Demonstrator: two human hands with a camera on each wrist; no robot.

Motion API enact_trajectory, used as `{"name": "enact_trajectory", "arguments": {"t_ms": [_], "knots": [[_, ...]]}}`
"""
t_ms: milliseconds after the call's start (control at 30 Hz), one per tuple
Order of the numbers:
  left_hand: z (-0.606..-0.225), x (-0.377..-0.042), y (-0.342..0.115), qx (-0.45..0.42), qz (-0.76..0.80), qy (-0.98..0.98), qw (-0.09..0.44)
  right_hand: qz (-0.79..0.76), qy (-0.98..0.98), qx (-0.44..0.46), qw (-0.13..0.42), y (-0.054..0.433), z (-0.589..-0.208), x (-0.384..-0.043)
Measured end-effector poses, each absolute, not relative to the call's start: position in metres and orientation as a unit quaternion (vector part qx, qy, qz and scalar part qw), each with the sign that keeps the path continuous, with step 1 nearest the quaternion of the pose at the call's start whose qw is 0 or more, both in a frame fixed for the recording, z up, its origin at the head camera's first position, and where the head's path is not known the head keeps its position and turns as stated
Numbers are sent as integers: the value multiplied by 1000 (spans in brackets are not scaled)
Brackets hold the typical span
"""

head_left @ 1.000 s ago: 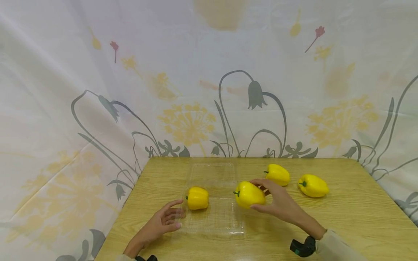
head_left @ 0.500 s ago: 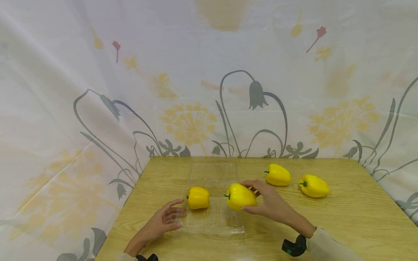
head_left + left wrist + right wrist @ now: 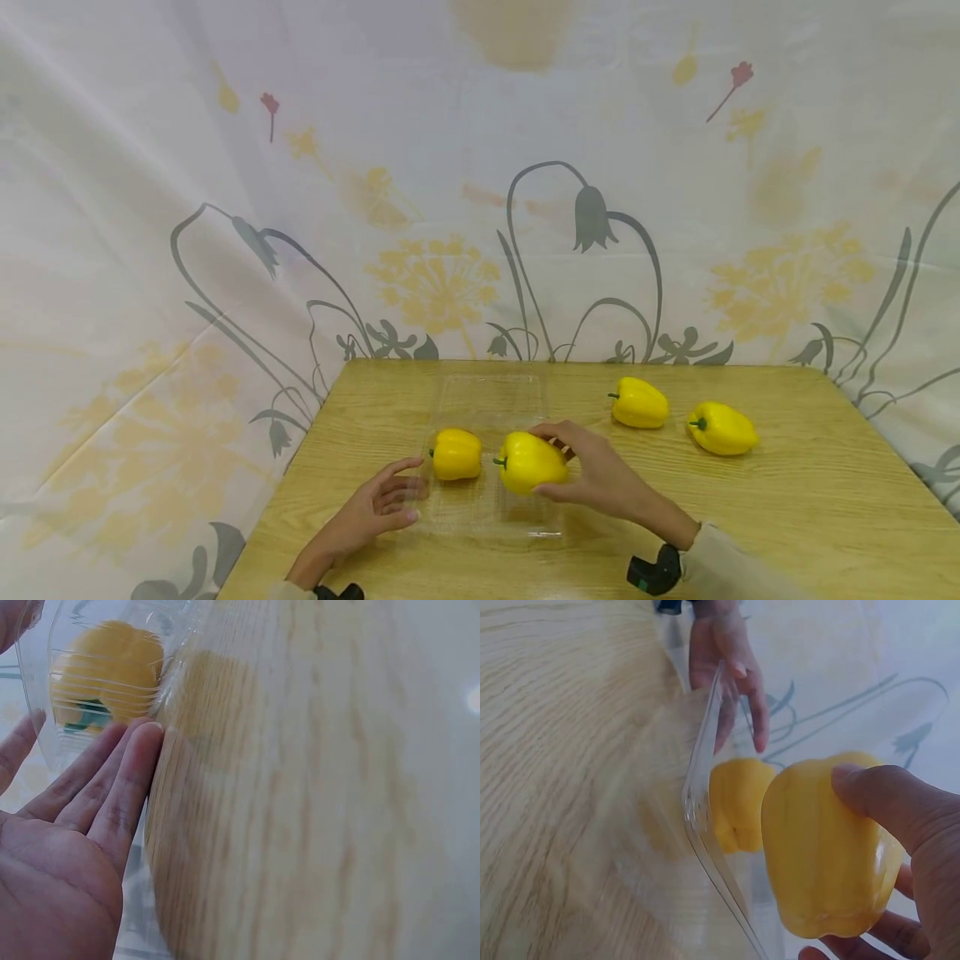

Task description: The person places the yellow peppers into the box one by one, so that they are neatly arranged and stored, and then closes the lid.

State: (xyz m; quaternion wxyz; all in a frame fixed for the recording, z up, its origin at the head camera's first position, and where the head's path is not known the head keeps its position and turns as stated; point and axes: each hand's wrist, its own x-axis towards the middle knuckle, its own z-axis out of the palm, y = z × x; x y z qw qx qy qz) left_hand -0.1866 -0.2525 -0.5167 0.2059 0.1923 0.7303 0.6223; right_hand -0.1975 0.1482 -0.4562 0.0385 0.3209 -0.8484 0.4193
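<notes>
In the head view my right hand [image 3: 600, 479] holds a yellow bell pepper [image 3: 531, 462] over the right half of a clear plastic container [image 3: 517, 523]. The right wrist view shows the thumb on one side of this bell pepper [image 3: 825, 847] and fingers on the other. A second yellow bell pepper [image 3: 456, 455] lies inside the container on the left; its green stem shows through the wall in the left wrist view. At the container's left side, my left hand [image 3: 367, 512] has its fingers extended, their tips at the clear wall [image 3: 105, 720].
Two more yellow bell peppers, one nearer [image 3: 723, 428] and one farther back [image 3: 639, 403], lie on the wooden table [image 3: 810, 500] to the right. Behind the container is a flat clear lid-like part [image 3: 491, 379]. A flower-printed cloth [image 3: 450, 167] hangs behind the table.
My right hand has carried its bell pepper leftward, from the container's right edge to above its right half, close to the other bell pepper. The left hand has stayed in place.
</notes>
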Motion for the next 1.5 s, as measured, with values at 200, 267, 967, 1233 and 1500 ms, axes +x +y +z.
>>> {"name": "enact_trajectory", "arguments": {"t_ms": [200, 267, 967, 1233, 1500], "knots": [[-518, -188, -253, 198, 623, 728, 207, 422, -847, 323, 18, 140, -458, -196], [-517, -188, -253, 195, 624, 728, 208, 423, -846, 325, 14, 137, -459, -196], [-516, -186, -251, 206, 624, 726, 202, 417, -842, 341, -24, 102, -475, -196], [-519, -186, -252, 215, 629, 719, 201, 426, -838, 339, -33, 91, -479, -193], [-518, -186, -251, 203, 627, 724, 203, 414, -846, 336, -23, 78, -483, -195]]}}
